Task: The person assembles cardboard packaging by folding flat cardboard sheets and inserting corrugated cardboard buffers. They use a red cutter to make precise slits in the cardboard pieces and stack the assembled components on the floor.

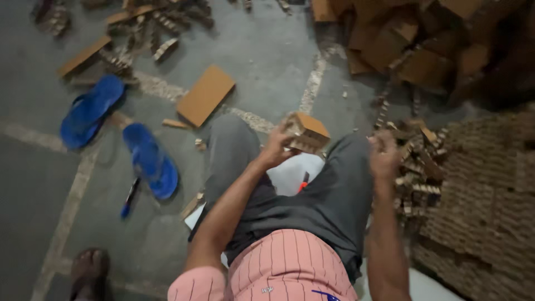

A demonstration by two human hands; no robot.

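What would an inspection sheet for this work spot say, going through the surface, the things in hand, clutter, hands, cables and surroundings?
Surface: grey concrete floor with pale painted lines.
Job's things: small folded cardboard piece held up; heap of cardboard strips beside the right knee.
Clutter: two blue sandals, a blue pen, a flat cardboard sheet, loose scraps.
Hands: left hand grips the folded piece; right hand is blurred at the heap, its grip unclear.
Cables: nothing seen.
Surroundings: stacked cardboard at right, brown boxes behind, another person's foot at lower left.
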